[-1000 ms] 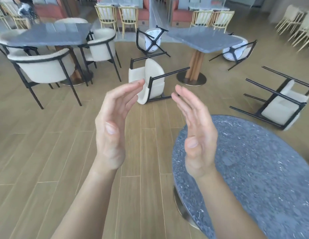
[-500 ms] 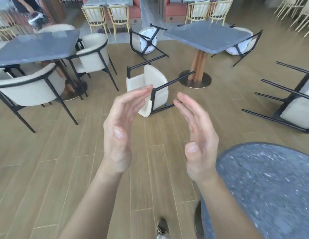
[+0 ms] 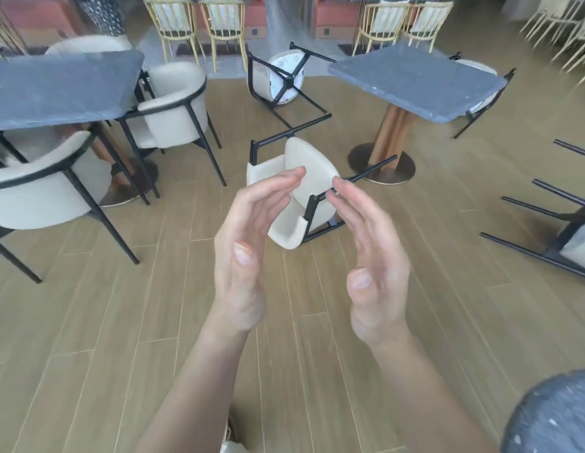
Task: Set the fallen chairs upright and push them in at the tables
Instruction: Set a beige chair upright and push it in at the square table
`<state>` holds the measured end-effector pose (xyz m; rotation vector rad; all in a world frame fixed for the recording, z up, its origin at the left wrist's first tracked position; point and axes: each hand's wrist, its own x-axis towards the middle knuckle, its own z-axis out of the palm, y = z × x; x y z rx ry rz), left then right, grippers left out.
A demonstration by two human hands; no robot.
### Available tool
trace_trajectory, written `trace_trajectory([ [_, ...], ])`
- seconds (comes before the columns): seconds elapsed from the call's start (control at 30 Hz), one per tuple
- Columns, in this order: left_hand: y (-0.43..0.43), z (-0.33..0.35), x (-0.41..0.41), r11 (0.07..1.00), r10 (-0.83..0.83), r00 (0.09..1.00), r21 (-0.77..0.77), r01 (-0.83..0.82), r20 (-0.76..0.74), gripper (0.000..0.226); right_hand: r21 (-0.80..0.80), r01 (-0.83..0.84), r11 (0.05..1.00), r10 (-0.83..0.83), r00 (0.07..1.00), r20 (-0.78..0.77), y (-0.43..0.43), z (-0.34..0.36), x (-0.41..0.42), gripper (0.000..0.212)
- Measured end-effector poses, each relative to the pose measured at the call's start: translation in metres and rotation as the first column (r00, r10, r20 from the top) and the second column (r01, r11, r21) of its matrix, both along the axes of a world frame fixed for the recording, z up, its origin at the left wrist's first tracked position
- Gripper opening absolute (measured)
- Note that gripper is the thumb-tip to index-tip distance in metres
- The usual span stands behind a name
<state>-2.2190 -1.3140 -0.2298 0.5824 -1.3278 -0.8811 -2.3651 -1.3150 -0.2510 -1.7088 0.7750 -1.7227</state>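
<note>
**A:** What are the hands doing?

**B:** The left hand (image 3: pixel 248 243) and right hand (image 3: pixel 369 256) are both raised, palms facing each other with a gap between them. The fingers are nearly straight and relaxed, and neither hand holds anything.

**A:** And the chair?

**B:** The near chair (image 3: pixel 317 165) lies on its side on the floor (image 3: pixel 121 322), straight ahead beyond the fingertips. Neither hand touches it. It sits almost centred between the two hands, so I'd call neither one clearly nearer.

**A:** Which way does it lie?

**B:** The cream shell is to the left and toward the person. The black legs run up and right, toward the base of the square table (image 3: pixel 415 80). I'd expect the left hand to meet the shell and the right hand the leg frame.

**A:** So how would it be lifted?

**B:** Probably by rolling it leftward onto its feet, then pushing it in at that table.

**A:** Are others down?

**B:** Yes. The far chair (image 3: pixel 281 80) is tipped over behind it, and the right chair (image 3: pixel 572 230) is well apart at the frame's edge. The two chairs at the long table (image 3: pixel 56 89) stand upright, and a round table (image 3: pixel 556 416) shows at the lower right.
</note>
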Motion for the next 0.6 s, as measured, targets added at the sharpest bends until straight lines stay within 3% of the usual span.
trace_trajectory([
  [0.27,-0.151,0.007,0.117,0.987,-0.163,0.987,0.011,0.163,-0.008,0.082,0.005,0.137,0.991,-0.137,0.99,0.018,-0.127,-0.001,0.117,0.09],
  [0.6,-0.323,-0.013,0.17,0.943,-0.325,0.946,0.073,0.324,0.011,0.082,0.08,0.283,0.956,-0.287,0.956,0.054,-0.271,-0.03,0.177,0.086],
])
